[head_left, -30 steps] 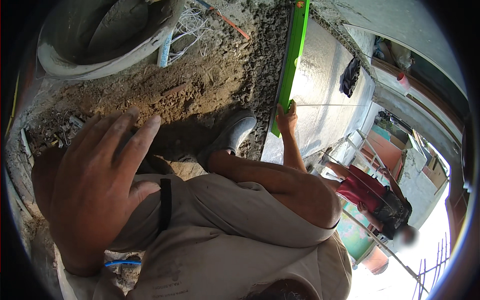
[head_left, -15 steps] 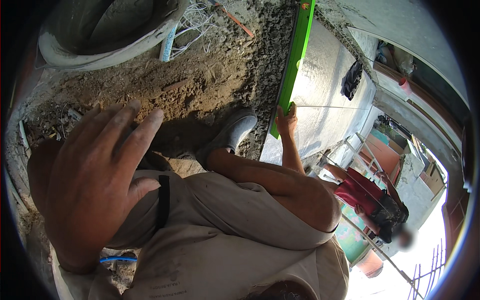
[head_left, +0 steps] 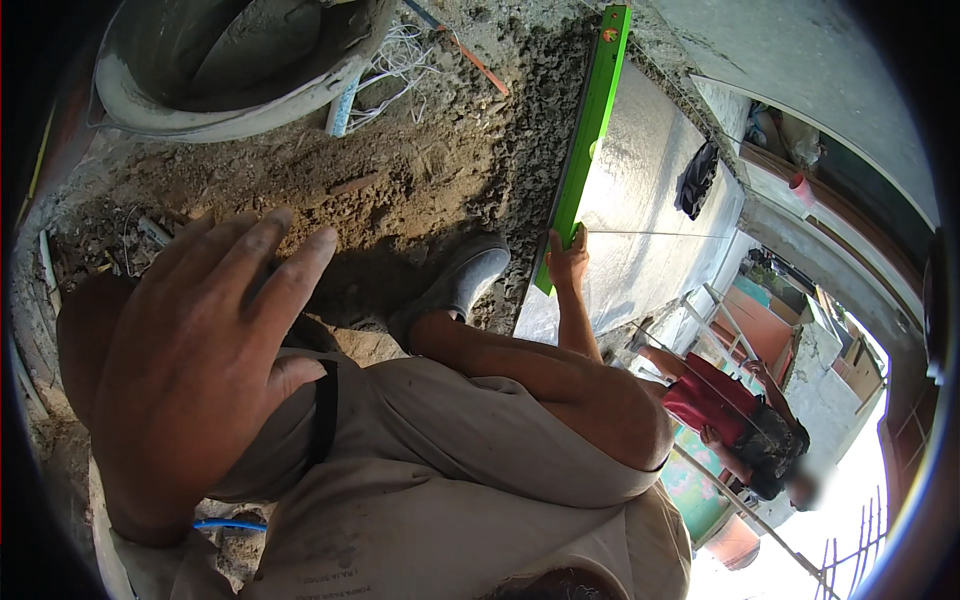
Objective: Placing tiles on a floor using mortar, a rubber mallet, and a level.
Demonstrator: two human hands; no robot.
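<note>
My left hand (head_left: pixel 215 350) rests over my bent left knee, fingers spread and holding nothing. My right hand (head_left: pixel 568 255) grips the lower end of a long green spirit level (head_left: pixel 588 140), which lies along a rough strip of grey mortar (head_left: pixel 525 120) beside a smooth pale slab (head_left: pixel 640 170). A thin string runs across the slab near that hand. My grey rubber shoe (head_left: pixel 470 275) is planted just left of the level, on dark soil.
A mortar-coated bucket (head_left: pixel 150 90) sits upper left, near tangled white strands (head_left: pixel 395 65) and a blue pipe piece (head_left: pixel 340 105). Brown dirt (head_left: pixel 350 180) lies between. A black cloth (head_left: pixel 697 180) is on the slab. Another person in red (head_left: pixel 715 400) is among metal bars at right.
The green level and my right hand have slid slightly down toward me in the view. My left hand stays spread over the knee; the other person has shifted a little.
</note>
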